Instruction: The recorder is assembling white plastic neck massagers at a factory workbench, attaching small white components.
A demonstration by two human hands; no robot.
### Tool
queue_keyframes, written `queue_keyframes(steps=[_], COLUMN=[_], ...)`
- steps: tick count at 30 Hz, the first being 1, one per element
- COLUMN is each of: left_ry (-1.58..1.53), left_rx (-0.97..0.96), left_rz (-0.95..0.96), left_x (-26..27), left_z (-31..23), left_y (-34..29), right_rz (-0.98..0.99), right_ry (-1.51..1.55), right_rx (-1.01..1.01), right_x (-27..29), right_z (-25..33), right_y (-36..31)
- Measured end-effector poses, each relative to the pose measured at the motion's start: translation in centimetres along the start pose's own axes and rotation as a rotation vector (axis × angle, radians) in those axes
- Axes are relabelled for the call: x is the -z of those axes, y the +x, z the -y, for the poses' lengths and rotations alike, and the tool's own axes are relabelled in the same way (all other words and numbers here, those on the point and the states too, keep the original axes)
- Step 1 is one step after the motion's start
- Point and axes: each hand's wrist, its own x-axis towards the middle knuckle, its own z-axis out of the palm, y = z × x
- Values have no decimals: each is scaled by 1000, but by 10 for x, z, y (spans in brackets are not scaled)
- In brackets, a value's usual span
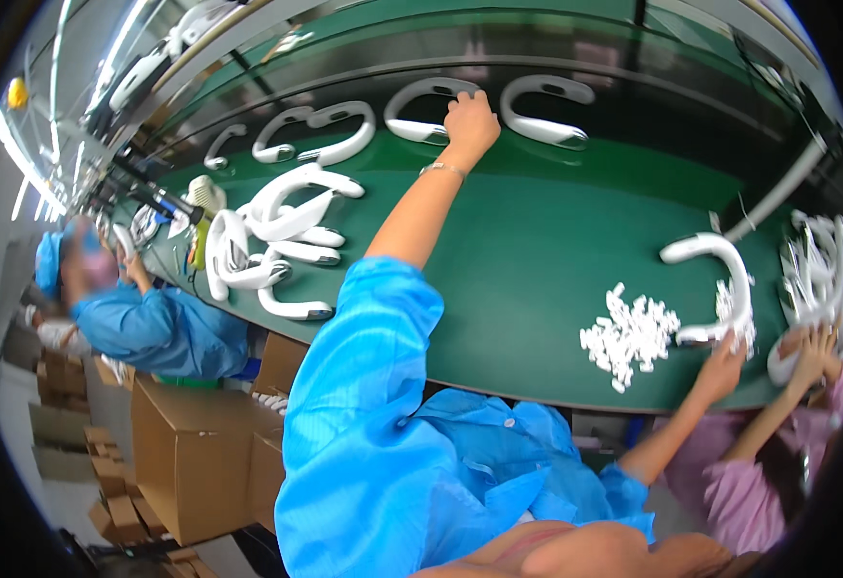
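spanning open green tabletop [537,260] — left hand [472,123] clasping white c-shaped plastic band [399,100], right hand [720,370] touching another [737,270] near the edge [556,403] — grip unclear.

Devices [739,269] on bench [527,279], parts [630,335] right, boxes [188,464] left

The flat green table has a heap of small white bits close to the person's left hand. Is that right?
Not quite: the head view shows the heap of small white bits on the flat green table close to the person's right hand. The left hand is at a white C-shaped device.
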Motion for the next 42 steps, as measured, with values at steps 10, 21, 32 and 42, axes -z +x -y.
queue_keyframes(steps=[10,21,32,42], left_ry=[412,-1390,-1690,-1685], left_rx=[-24,848,632,419], left_rz=[350,336,653,440], left_x=[-113,-38,112,162], left_z=[195,110,81,0], left_y=[69,-4,-167,-190], right_rz=[231,388,391,439], right_ry=[565,318,49,797], right_rx=[565,948,849,1253], right_x=[42,-32,-171,-45], right_z=[128,269,348,284], right_y=[-12,25,9,-236])
